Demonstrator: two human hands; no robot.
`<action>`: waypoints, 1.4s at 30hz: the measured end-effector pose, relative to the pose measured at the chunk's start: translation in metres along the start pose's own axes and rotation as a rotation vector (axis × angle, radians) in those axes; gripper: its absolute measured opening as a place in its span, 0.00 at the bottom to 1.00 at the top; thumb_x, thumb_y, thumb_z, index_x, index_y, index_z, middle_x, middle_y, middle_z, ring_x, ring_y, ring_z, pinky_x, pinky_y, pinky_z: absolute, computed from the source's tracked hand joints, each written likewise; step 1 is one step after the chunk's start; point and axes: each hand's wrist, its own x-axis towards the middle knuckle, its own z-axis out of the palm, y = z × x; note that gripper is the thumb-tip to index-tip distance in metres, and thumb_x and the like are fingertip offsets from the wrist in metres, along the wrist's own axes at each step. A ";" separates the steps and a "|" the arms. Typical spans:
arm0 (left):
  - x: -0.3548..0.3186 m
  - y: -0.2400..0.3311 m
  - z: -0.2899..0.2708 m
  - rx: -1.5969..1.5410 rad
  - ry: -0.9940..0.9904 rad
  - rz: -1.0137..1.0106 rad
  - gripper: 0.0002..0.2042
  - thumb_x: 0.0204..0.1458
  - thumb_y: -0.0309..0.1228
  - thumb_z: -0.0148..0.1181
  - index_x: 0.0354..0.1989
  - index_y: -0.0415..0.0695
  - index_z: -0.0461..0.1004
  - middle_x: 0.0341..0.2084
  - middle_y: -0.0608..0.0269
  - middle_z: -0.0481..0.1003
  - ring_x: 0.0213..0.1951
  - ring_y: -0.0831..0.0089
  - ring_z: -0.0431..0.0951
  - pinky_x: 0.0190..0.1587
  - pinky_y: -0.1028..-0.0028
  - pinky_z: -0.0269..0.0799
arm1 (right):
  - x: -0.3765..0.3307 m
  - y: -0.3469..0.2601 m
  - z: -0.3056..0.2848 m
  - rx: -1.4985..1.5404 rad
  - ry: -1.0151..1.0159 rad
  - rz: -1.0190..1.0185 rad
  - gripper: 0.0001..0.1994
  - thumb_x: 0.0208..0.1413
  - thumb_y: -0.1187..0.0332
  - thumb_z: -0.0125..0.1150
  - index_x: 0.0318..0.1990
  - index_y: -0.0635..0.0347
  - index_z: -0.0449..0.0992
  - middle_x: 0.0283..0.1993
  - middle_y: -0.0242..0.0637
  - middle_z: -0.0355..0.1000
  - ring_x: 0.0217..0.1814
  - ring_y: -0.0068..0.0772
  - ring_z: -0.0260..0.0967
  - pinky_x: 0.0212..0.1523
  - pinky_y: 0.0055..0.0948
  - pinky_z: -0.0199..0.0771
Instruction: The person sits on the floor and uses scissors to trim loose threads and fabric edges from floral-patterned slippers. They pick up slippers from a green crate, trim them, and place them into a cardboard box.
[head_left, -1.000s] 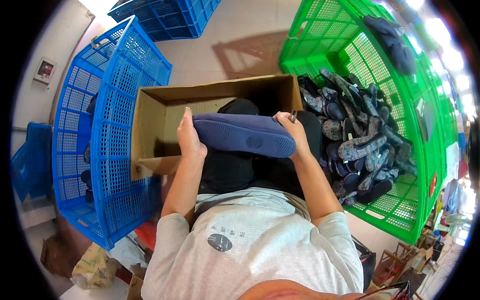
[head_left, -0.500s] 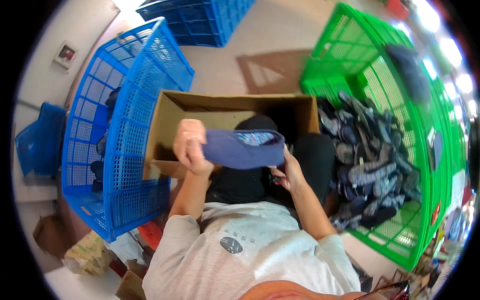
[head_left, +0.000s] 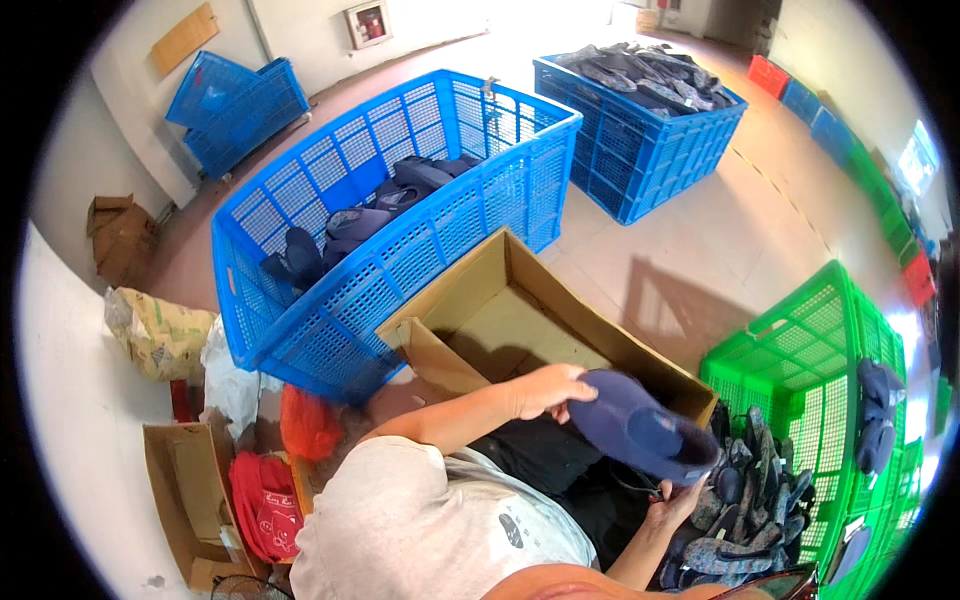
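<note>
A navy cloth slipper [head_left: 627, 420] is held out in front of me, over my dark-trousered lap and the edge of an open cardboard box [head_left: 560, 330]. My left hand [head_left: 552, 392] is closed on its left end. At the other end, the fingers of my right hand [head_left: 676, 508] pinch the rim. A small dark looped item shows at those right fingers, too little of it visible to name. Just right of that hand lies a heap of dark and speckled slippers [head_left: 745, 480] in a green mesh crate [head_left: 835, 400].
A large blue mesh crate [head_left: 500, 190] with navy slippers stands beyond the box. Farther back is another blue crate [head_left: 640, 160], piled full. Blue bins [head_left: 245, 115] sit by the far-left wall. A small open carton [head_left: 190, 500] and a red bag [head_left: 265, 505] are at lower left.
My view has swung left and up, bringing more of the room in. Both hands still hold the slipper, which now tilts with its right end lower.
</note>
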 end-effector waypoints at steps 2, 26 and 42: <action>-0.004 0.010 -0.010 -0.179 0.127 0.160 0.18 0.59 0.35 0.58 0.54 0.39 0.69 0.32 0.64 0.77 0.18 0.78 0.72 0.18 0.81 0.68 | 0.001 0.003 -0.004 0.047 -0.173 -0.039 0.20 0.67 0.54 0.51 0.58 0.56 0.70 0.48 0.33 0.74 0.28 0.20 0.68 0.11 0.16 0.55; 0.010 0.025 -0.004 -0.278 0.614 0.514 0.10 0.57 0.25 0.55 0.47 0.45 0.74 0.34 0.63 0.77 0.33 0.77 0.75 0.38 0.77 0.71 | -0.004 -0.008 -0.029 0.116 -0.209 0.003 0.16 0.66 0.66 0.53 0.57 0.59 0.67 0.42 0.37 0.70 0.23 0.17 0.56 0.12 0.13 0.49; 0.070 -0.077 0.072 0.374 0.211 0.334 0.08 0.60 0.22 0.52 0.47 0.37 0.72 0.34 0.63 0.75 0.35 0.79 0.74 0.40 0.78 0.71 | 0.005 -0.063 -0.154 0.026 0.413 -0.172 0.09 0.62 0.75 0.53 0.49 0.60 0.73 0.43 0.39 0.78 0.25 0.18 0.66 0.15 0.18 0.53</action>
